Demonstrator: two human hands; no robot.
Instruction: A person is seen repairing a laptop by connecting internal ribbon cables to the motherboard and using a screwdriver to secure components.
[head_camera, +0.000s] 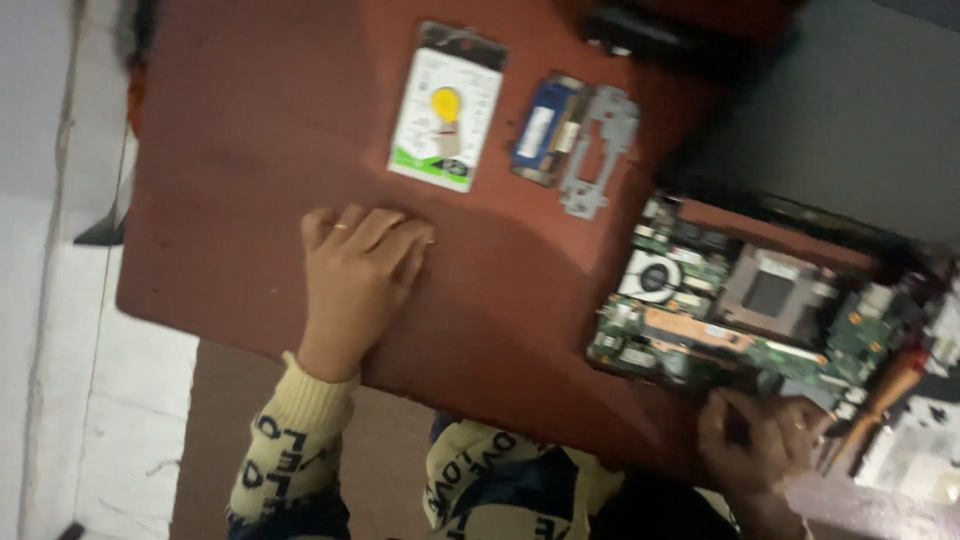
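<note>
Two hands are in view over a reddish-brown table (250, 130). The left hand (358, 275) lies palm down and flat on the bare tabletop near the near edge, fingers loosely together and holding nothing; it looks set there to steady the person as they lean in. The right hand (762, 440) sits at the near right corner, at the near edge of an exposed green circuit board (740, 310), fingers curled against that edge, though blur keeps me from telling whether they pinch anything.

Beside that hand, further right, an orange-handled tool (890, 395) lies slanted. The board carries a round fan and a square metal frame (a laptop opened up, by the look of it).

Far from the left hand, removed parts are laid out apart in a row: a rectangular hard drive (447, 108) with a white label, a yellow round mark and a green strip; right of it a blue memory module (545, 130) with a small white sticker; then a grey metal bracket (598, 152).
</note>
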